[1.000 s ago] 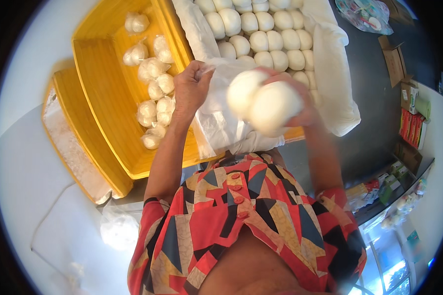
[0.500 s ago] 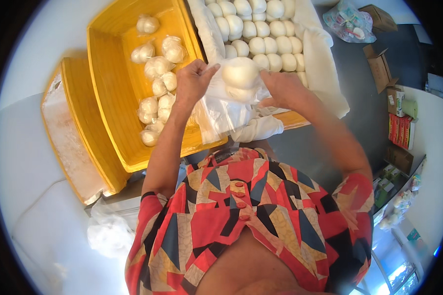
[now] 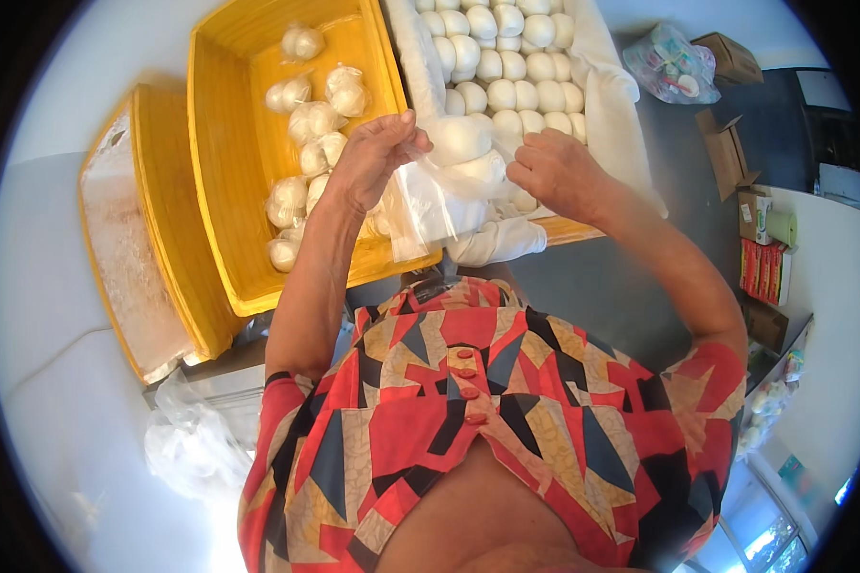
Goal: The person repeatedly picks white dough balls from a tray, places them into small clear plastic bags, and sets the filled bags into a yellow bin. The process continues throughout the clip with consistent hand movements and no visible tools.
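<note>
My left hand (image 3: 377, 158) is closed on the edge of a clear plastic bag (image 3: 411, 215), beside the yellow crate (image 3: 205, 143). My right hand (image 3: 559, 172) is closed on the bag’s other side, over the cloth-lined tray. Between them two white buns (image 3: 463, 143) sit in the bag’s upper part, partly seen through the plastic. The tray (image 3: 626, 124) holds rows of several white buns (image 3: 506, 95). Several bagged buns (image 3: 311, 119) lie in the yellow crate at my left.
A second yellow box (image 3: 162, 286) stands at far left, with a white plastic bundle (image 3: 186, 430) below it. To the right are a multicoloured plastic bag (image 3: 669, 67), cardboard boxes (image 3: 721, 153) and red packages (image 3: 764, 267) on a dark surface (image 3: 659, 306).
The two buns in my right hand have moved left and down into the bag between my hands. My right hand has let go of them and closed on the bag’s edge.
</note>
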Available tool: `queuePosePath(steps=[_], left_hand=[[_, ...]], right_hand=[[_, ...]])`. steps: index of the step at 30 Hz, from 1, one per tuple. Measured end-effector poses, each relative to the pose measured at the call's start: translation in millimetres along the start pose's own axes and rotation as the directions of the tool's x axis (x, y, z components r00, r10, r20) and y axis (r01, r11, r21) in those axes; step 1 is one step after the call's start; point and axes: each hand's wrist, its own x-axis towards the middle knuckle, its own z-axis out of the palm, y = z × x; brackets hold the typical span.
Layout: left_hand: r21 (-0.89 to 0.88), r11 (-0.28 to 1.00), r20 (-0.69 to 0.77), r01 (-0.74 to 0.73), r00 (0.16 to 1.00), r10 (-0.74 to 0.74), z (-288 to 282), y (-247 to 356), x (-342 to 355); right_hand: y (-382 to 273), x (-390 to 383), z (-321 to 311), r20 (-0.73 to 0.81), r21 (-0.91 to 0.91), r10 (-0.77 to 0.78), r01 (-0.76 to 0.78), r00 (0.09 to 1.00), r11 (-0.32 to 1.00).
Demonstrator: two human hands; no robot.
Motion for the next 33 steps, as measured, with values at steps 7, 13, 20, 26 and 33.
queuePosePath(steps=[7, 13, 20, 26, 33], left_hand=[[0.139, 0.964, 0.214, -0.226, 0.957, 0.193, 33.5, 23.6, -32.7], [0.31, 0.939, 0.163, -0.148, 0.981, 0.101, 51.5, 8.5, -39.7], [0.078, 0.992, 0.071, -0.101, 0.993, 0.095, 10.2, 0.4, -46.5], [-0.317, 0.945, 0.164, -0.083, 0.976, 0.141, 11.4, -19.2, -56.1], [0.329, 0.944, 0.084, 0.024, 0.995, -0.054, 18.1, -16.2, -83.7]], right_hand=[[-20.8, 34.0, -9.1, -0.277, 0.667, 0.581, -0.282, 0.765, 0.69], [-53.0, 53.7, -26.9, 0.378, 0.925, 0.638, -0.253, 0.671, -0.282], [-45.6, 6.3, 1.7, 0.478, 0.878, 0.687, -0.277, 0.547, -0.391], [-59.9, 6.1, 27.4, 0.32, 0.842, 0.59, 0.064, 0.741, -0.536], [-89.3, 32.8, 25.4, 0.55, 0.712, 0.361, -0.197, 0.753, -0.674]])
